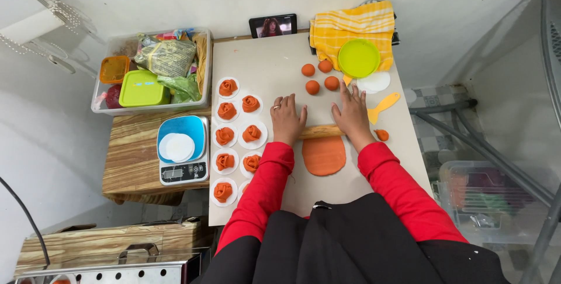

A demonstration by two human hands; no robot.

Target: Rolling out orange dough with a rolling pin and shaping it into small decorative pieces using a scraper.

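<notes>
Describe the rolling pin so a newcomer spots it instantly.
Start at the pale work board. Both hands, the left hand and right hand, press on a wooden rolling pin lying crosswise. Unlike the orange balls beyond, it's tan, cylindrical, above a flattened orange dough sheet.

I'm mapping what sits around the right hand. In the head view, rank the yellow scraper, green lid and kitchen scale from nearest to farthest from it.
From the right hand:
1. Yellow scraper, just to its right on the board.
2. Green lid, beyond it on the yellow towel.
3. Kitchen scale, far left, on the wooden side table.
</notes>
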